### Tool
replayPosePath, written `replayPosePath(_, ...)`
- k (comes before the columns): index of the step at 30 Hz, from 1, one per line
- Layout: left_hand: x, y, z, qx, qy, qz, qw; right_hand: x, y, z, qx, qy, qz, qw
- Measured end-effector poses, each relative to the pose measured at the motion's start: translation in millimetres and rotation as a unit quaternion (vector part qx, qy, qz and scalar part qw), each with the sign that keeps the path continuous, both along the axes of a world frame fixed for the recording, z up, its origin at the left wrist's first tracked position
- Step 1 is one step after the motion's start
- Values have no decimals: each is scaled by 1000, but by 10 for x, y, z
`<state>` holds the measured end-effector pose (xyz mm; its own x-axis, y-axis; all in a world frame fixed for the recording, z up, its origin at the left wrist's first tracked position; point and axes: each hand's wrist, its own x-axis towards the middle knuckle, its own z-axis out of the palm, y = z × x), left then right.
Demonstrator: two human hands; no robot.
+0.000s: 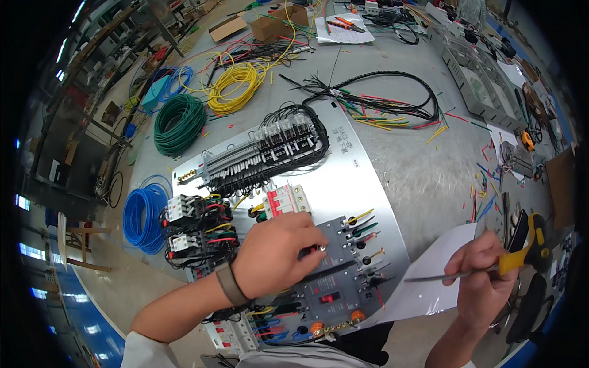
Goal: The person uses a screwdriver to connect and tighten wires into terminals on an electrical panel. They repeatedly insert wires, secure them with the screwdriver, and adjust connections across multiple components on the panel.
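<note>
My left hand [280,253] reaches over the upper moulded-case circuit breaker [331,232], thumb and index finger pinched around a small metal screw [323,248]. Its palm hides part of that breaker. Just below sits a second moulded-case breaker [322,299] with a red toggle. My right hand [481,276] holds a screwdriver [513,262] with a yellow and black handle, its shaft pointing left. Stripped wires [366,232] stick out along the breakers' right side. Both breakers are mounted on a metal mounting plate [359,184], as is a red-and-white miniature breaker [283,200] above my left hand.
Contactors [184,209] and a terminal row with black wiring [257,161] occupy the plate's left and top. Green [179,124], yellow [234,87] and blue [145,214] wire coils lie beyond. White paper [428,294] hangs at the table edge below the screwdriver. A slotted grey tray [478,78] stands far right.
</note>
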<state>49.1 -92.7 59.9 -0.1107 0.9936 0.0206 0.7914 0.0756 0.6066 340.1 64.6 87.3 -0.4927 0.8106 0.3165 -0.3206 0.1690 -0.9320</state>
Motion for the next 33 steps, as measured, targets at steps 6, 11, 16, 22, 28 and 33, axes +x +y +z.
replayPosePath(6, -30, 112, 109, 22, -94, 18, 995, -351, 132, 134, -92, -14, -25, 995)
replayPosePath(11, -28, 374, 226, 21, -115, -7, 993, -633, 170, 158, -88, -29, -25, 995)
replayPosePath(16, -41, 538, 163, 22, -119, -33, 992, -693, 273, 147, -45, -61, 65, 995)
replayPosePath(22, -94, 602, 90, 13, -152, -49, 987, -848, 193, 88, -131, -82, 3, 988)
replayPosePath(28, -132, 611, 43, 14, -149, -62, 987, -800, 369, -16, 67, -145, 114, 981)
replayPosePath(33, -226, 735, 35, -16, -157, -113, 981, -723, 474, 31, 121, -225, 128, 958)
